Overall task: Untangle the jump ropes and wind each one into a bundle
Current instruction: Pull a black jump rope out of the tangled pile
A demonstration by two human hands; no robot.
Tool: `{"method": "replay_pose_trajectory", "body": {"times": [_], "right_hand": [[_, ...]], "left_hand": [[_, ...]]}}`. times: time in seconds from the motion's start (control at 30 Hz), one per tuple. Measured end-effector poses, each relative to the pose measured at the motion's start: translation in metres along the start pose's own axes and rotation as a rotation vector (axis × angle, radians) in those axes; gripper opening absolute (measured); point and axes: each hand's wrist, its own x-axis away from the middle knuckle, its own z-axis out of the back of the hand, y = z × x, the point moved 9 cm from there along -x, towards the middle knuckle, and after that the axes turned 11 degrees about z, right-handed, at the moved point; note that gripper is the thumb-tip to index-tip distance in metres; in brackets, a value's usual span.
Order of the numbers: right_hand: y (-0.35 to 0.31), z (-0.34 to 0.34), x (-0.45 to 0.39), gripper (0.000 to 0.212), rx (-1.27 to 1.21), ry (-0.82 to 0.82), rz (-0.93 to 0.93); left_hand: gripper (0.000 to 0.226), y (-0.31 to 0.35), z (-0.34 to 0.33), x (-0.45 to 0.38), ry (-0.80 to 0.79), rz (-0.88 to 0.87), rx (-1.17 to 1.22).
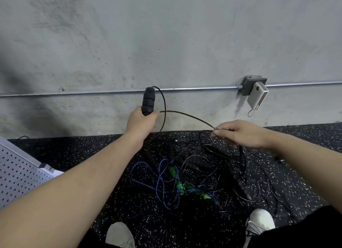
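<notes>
My left hand (pixel 140 122) grips a black ribbed jump-rope handle (pixel 148 101) upright in front of the wall. From the handle's top a thin black cord (pixel 187 115) loops down and arcs right to my right hand (pixel 240 132), which pinches it between thumb and fingers. Below both hands a tangled pile of ropes (pixel 199 173) lies on the floor: several black cords with black ribbed handles, a blue rope (pixel 162 185) and green handles (pixel 178 181) mixed in.
A speckled black rubber floor (pixel 103 155) meets a grey concrete wall with a metal conduit (pixel 194 89) and a junction box (pixel 253 85) holding a white power bank. A perforated metal panel (pixel 16 172) lies at the left. My white shoes (pixel 261 222) stand near the bottom edge.
</notes>
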Motion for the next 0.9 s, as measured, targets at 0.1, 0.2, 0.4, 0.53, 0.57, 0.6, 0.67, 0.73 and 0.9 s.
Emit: {"method": "replay_pose_trajectory", "body": {"times": [0.1,0.2,0.4,0.53,0.57,0.6,0.67,0.73,0.9], "right_hand": [[-0.022,0.01,-0.002,0.023,0.016,0.063,0.068],[-0.033,0.016,-0.01,0.022,0.018,0.126,0.092],[-0.044,0.014,-0.021,0.026,0.043,0.135,0.093],[-0.025,0.014,-0.015,0.055,-0.005,0.113,-0.058],[-0.02,0.011,-0.013,0.058,-0.009,0.085,-0.09],[-0.017,0.008,-0.01,0.061,-0.008,0.04,-0.106],[-0.007,-0.004,-0.005,0.064,-0.024,-0.085,-0.132],[0.005,-0.018,0.003,0.06,-0.034,-0.234,-0.154],[0.033,-0.021,0.016,0.033,0.011,-0.328,-0.174]], "left_hand": [[0.018,0.011,-0.002,0.008,0.011,-0.112,-0.103],[0.015,0.02,-0.025,0.026,-0.124,-0.171,-0.093],[0.012,0.028,-0.072,0.053,-0.386,-0.212,-0.168],[0.008,0.031,-0.067,0.052,-0.295,-0.205,-0.115],[0.008,0.033,-0.064,0.052,-0.27,-0.203,-0.1],[0.009,0.035,-0.06,0.051,-0.24,-0.204,-0.082],[0.01,0.038,-0.049,0.048,-0.175,-0.205,-0.018],[0.011,0.039,-0.034,0.041,-0.102,-0.189,0.058],[0.007,0.029,0.001,0.022,0.069,-0.149,0.134]]}}
